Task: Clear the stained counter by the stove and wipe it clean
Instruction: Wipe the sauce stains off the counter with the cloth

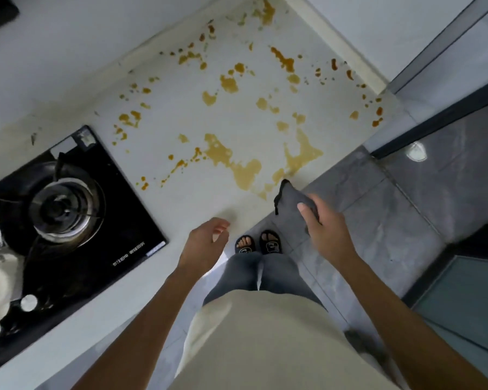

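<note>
The white counter [181, 88] beside the stove carries many orange-brown stains [223, 156], from small drops to large puddles near the front edge. My right hand [326, 229] grips a folded dark grey cloth [289, 198] at the counter's front edge, just off the nearest puddle. With loosely curled fingers that hold nothing, my left hand [206, 243] hovers over the counter's front edge.
A black glass gas stove [68, 209] with a round burner fills the left of the counter, with white knobs [28, 302] at its front. A wall backs the counter. Grey floor tiles [378, 220] and a dark door frame lie on the right.
</note>
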Demonstrator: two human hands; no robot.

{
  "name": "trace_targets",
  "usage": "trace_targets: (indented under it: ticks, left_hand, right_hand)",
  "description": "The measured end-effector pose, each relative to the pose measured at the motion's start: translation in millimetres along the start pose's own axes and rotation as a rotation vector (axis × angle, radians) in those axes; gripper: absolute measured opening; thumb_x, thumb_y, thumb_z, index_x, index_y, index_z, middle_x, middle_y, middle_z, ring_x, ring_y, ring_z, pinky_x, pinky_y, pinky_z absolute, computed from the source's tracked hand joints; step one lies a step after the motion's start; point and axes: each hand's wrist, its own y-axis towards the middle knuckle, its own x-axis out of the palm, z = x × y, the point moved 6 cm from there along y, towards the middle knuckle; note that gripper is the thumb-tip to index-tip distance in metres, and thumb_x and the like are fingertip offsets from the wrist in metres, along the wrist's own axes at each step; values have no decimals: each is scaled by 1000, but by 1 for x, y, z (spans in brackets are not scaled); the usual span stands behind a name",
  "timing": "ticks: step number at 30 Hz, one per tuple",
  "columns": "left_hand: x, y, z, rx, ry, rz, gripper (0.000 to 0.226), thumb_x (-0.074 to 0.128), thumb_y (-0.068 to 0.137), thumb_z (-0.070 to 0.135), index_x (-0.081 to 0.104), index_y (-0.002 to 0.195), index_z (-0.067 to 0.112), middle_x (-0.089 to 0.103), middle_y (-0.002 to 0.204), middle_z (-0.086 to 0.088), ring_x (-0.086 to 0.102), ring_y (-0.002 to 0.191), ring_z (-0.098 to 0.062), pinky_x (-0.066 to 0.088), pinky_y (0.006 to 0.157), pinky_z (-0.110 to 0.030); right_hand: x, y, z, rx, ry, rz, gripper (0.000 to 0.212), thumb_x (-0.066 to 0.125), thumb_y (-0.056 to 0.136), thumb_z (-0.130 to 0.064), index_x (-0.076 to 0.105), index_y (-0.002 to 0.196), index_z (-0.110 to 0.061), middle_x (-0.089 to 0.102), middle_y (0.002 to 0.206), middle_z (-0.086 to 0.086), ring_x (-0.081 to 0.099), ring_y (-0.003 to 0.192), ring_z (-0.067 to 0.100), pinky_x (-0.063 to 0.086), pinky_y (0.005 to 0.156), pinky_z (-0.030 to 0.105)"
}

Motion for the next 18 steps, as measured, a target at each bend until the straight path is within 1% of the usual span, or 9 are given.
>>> trace_targets:
  ticks: [2,3,5,6,8,10,12,16,18]
  left_hand:
    - [-2,13,14,72,70,72,32,60,100,30,63,131,34,64,136,15,60,122,-11,47,102,-26]
    - [-2,18,19,100,132,105,39,61,100,30,59,139,31,58,147,10,53,133,-17,44,109,-29]
    - [2,29,23,121,255,156,54,62,101,31,48,153,24,41,164,0,34,153,-25,35,123,-39]
    - [6,33,23,114,307,171,61,62,101,33,41,158,23,31,170,-3,23,158,-28,28,126,-42]
    - [18,38,18,80,376,172,72,60,101,39,28,164,23,13,175,-7,7,163,-31,20,130,-47]
    - [32,41,10,59,415,168,79,57,102,46,18,167,21,1,177,-9,-4,164,-32,13,131,-50]
    - [41,41,2,57,435,174,82,51,103,52,11,168,23,-6,177,-7,-11,163,-30,7,130,-49]
    - [45,42,-5,71,427,217,83,49,102,55,7,168,26,-8,177,-5,-15,162,-28,4,129,-49]
    - [45,42,-5,74,429,222,84,49,102,53,5,168,26,-10,177,-4,-17,162,-26,6,130,-50]
  right_hand:
    - [5,26,-31,-185,-89,-19,33,45,110,-39,59,135,-23,55,62,-11,57,59,5,43,55,24]
    - [11,39,-42,-276,-131,-38,33,44,110,-39,58,135,-23,60,71,-14,59,65,2,46,58,23]
    - [34,58,-53,-426,-224,-96,37,47,109,-34,56,142,-22,71,114,-13,66,106,1,54,86,24]
    - [48,65,-52,-504,-309,-127,40,50,108,-31,55,146,-20,66,136,-7,59,131,11,53,103,32]
    - [79,69,-36,-665,-539,-218,48,55,107,-27,50,153,-17,49,159,0,36,153,24,39,121,46]
    - [102,65,-8,-746,-736,-378,57,51,108,-36,37,161,-20,26,171,4,15,160,26,25,127,51]
    - [112,63,16,-755,-804,-444,65,41,107,-52,28,164,-24,10,175,3,1,162,24,16,129,53]
    - [121,77,11,-710,-798,-299,67,37,105,-55,30,163,-22,19,173,4,7,162,25,19,127,55]
    - [133,84,1,-702,-847,-262,69,35,106,-54,25,165,-22,14,174,6,7,161,29,17,127,57]
